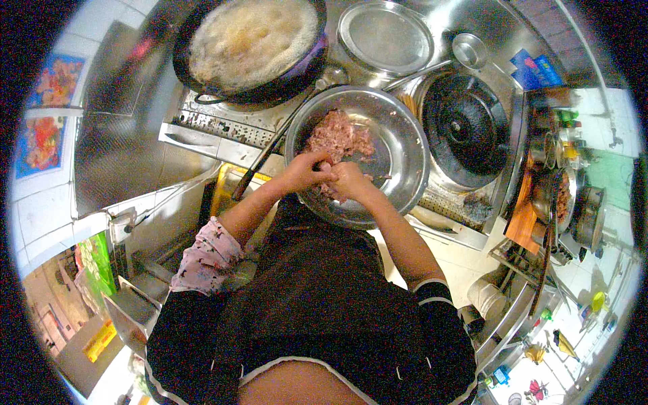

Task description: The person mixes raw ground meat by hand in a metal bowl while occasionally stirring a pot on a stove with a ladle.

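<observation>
A wide stainless steel bowl (407, 187) stands before me, with a mound of raw minced meat (331, 132) on its left side and small scraps on its bottom. Both my hands meet over the bowl's near left part. My right hand (352, 181) is curled into a fist around some of the mince, and meat shows below it. The bent fingers and thumb of my left hand (310, 172) reach the thumb side of that fist, where a bit of pink meat shows. How firmly the left fingers hold it is hidden.
A large wok (253, 40) of frothing liquid stands at the back left. A long-handled utensil (268, 149) lies between it and the bowl. Behind are a round metal lid or tray (386, 38) and a ladle (470, 50); at right, a black burner (466, 129). Pots (587, 217) stand farther right.
</observation>
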